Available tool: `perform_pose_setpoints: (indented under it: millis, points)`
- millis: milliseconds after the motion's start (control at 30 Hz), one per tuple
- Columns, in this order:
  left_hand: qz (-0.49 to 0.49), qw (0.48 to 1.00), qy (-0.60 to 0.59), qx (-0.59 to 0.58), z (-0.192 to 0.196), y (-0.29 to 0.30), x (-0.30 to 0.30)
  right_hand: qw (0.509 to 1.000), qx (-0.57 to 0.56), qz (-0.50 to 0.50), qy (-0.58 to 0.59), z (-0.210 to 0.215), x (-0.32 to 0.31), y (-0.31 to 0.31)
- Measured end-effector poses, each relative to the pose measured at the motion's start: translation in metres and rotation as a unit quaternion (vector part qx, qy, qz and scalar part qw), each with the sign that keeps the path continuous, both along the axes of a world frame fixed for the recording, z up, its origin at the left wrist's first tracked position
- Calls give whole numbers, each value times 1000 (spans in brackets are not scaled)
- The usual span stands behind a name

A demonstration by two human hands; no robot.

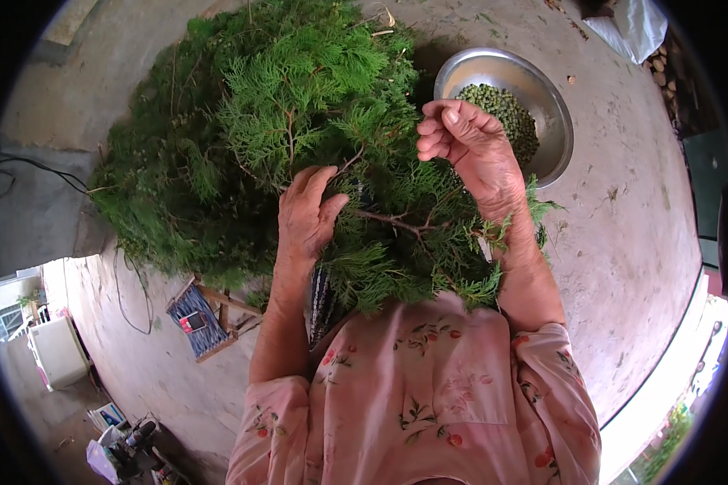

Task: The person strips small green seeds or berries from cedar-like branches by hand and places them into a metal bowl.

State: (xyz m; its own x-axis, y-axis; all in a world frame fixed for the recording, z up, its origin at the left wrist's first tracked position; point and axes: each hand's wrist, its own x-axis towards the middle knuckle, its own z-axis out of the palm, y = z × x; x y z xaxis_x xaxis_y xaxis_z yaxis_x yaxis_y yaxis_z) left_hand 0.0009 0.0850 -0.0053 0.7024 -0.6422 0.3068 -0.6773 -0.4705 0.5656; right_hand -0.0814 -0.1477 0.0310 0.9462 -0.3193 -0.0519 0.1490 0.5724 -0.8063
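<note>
Left hand point(306, 217): laid at frame centre on a woody twig point(384, 217), fingers curled loosely around it.
Right hand point(461, 133): raised right of centre, fingers curled into a loose fist; contents cannot be told.
Green branches point(243, 129): heaped across the upper middle.
Metal bowl point(554, 109): upper right, filled with small green seeds point(505, 109).

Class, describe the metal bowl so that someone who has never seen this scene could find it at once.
Start at the big heap of green conifer branches on the concrete floor. Just beyond its right edge, behind the person's raised right hand, sits a round metal bowl. It is the only shiny thing there, and it holds small green berries.
</note>
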Motion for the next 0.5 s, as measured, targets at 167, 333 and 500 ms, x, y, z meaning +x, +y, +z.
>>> perform_pose_setpoints:
  millis: [167,333,500]
  points:
    - [-62,988,30,140,11,-1,16,999,-46,-9,-18,31,1,1]
    - [-13,1000,9,5,-1,-8,20,993,-98,-22,-66,59,0,2]
    - [37,999,22,13,-9,-11,21,982,-170,-40,-68,72,-3,-5]
